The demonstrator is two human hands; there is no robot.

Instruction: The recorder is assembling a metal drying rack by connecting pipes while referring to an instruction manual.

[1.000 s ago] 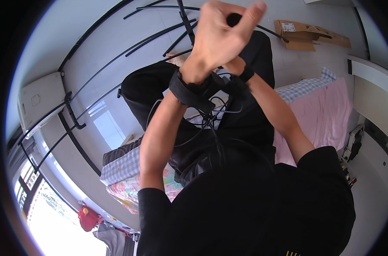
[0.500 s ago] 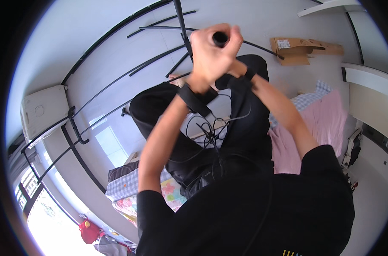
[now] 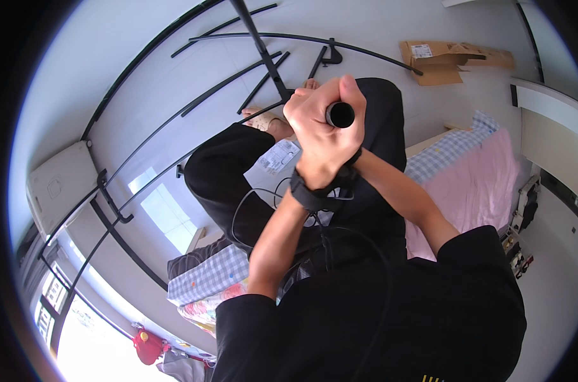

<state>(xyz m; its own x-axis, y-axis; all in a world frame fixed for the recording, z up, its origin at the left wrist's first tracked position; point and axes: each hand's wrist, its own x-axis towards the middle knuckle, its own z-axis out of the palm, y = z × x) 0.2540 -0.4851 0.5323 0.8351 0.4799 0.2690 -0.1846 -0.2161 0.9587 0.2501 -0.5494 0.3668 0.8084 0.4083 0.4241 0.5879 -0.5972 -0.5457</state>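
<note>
My left hand (image 3: pixel 320 127) is closed around a black tube (image 3: pixel 340 115), whose round dark end points up toward me. The thumb lies along the tube's far side. My right forearm (image 3: pixel 400 191) crosses in from the right and passes under the left hand. My right hand is hidden there, so its fingers do not show. Just beyond the left hand a black metal pole (image 3: pixel 258 44) rises from a joint with thinner rods. A black strap (image 3: pixel 311 197) wraps my left wrist, with loose black cables (image 3: pixel 244 213) hanging below it over my lap.
Several black rods (image 3: pixel 238 79) lie on the pale floor ahead, near my feet (image 3: pixel 266 121). A long black frame (image 3: pixel 133 197) stretches along the left. An opened cardboard box (image 3: pixel 438 70) lies at far right. Printed paper (image 3: pixel 279 156) sits between my legs. Pink bedding (image 3: pixel 470 184) is at right.
My hands and the tube have come slightly nearer to me. The tube's end has shifted a little right. More of the floor rods, my feet and the paper now show.
</note>
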